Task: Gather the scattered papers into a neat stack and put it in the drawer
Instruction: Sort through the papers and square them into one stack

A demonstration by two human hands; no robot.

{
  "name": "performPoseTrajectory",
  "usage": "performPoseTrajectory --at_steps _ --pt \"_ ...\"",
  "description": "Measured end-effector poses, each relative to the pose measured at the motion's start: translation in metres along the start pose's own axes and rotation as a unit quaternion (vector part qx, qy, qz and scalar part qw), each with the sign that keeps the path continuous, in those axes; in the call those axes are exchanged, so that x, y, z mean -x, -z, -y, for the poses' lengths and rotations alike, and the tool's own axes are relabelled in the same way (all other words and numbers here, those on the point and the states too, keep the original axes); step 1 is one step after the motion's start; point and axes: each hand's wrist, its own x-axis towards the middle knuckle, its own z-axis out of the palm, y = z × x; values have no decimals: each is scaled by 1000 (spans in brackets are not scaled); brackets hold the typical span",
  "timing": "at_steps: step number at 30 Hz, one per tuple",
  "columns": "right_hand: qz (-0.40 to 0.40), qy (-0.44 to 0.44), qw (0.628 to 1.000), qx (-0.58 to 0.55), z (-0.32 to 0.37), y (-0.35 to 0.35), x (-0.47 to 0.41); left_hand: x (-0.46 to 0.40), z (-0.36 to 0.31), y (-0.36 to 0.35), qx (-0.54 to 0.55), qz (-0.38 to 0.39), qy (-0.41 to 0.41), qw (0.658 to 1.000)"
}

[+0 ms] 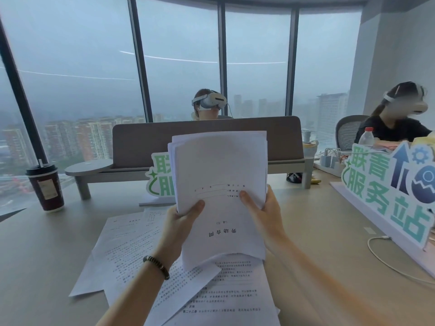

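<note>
1. White sheets form a bundle of papers (pixel 219 184) held upright above the counter (pixel 47 250) by both hands, the printed top page upside down to the camera
2. On the bundle's lower left edge the left hand (pixel 181 222) grips with its thumb across the front; a dark beaded bracelet (pixel 156 267) circles that wrist
3. On the right edge the right hand (pixel 261 212) grips likewise, thumb on the front page, fingers hidden behind
4. Beneath the forearms, loose printed sheets (pixel 141 255) lie overlapping and askew on the counter
5. Behind the bundle stand a green-lettered sign (pixel 160 177) and a grey desk divider (pixel 141 142)
6. Far left is a dark red paper cup (pixel 46 187) with a black lid; to the right, a larger green sign (pixel 388 184) and a white cable (pixel 386 257)
</note>
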Motion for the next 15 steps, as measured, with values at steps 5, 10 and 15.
performPoseTrajectory --at_steps 5,10,15 --pt "5 12 999 50 -20 1 14 3 14 1 0 -7 36 999" --pt "27 2 994 104 -34 6 18 5 20 3 -41 -6 40 998" --pt "14 45 988 150 -31 7 8 1 14 5 -138 4 11 990"
